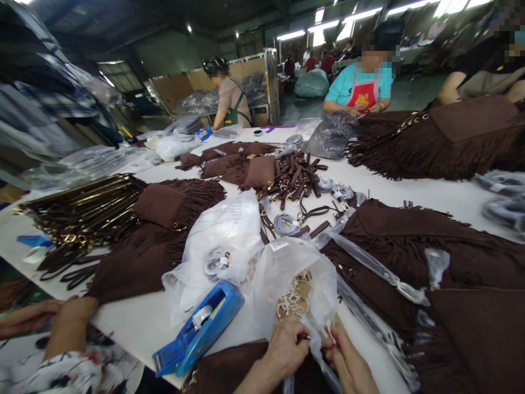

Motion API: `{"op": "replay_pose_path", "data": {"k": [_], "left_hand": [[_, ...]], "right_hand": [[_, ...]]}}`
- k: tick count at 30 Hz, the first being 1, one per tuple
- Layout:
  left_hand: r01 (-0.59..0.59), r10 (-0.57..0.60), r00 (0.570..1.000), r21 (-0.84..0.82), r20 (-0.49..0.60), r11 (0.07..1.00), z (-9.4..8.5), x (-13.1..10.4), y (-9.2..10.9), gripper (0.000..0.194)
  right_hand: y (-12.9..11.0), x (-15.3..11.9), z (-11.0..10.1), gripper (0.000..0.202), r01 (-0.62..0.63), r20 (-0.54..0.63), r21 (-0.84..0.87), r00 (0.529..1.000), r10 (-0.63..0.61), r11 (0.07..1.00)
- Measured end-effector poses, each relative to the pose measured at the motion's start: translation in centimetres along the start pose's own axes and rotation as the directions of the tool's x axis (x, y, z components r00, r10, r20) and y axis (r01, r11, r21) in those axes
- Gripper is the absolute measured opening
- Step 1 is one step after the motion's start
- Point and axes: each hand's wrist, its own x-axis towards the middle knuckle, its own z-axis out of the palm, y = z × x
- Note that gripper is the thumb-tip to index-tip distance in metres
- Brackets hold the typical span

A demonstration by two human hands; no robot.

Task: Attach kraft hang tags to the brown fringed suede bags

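My left hand is closed around a small dark piece, perhaps a strap end, only partly visible between the fingers. Beside it, my right hand pinches a thin white string. A clear plastic-wrapped strap runs between the two hands. Just beyond them lies an open translucent plastic bag with a tangle of white strings and tan tags inside. Under my hands is a dark brown bag, largely covered by my left forearm.
A blue tape dispenser stands left of my hands. Brown fringed bags are piled right and left, with loose brown straps in the middle. A neighbour's hands rest at the left edge. Other people work across the table.
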Motion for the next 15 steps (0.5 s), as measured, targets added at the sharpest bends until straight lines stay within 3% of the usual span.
{"op": "replay_pose_path", "data": {"k": [6,15], "left_hand": [[-0.020,0.020,1.000,-0.006,0.000,1.000,0.1,0.1,0.0,0.024],[-0.018,0.018,1.000,0.034,0.024,0.999,0.0,0.2,0.1,0.026]], "right_hand": [[-0.3,-1.2,1.0,0.043,0.119,0.097,-0.049,0.989,-0.113,0.992],[-1.1,-0.9,0.3,0.028,0.327,0.164,-0.226,0.941,-0.295,0.918]]}}
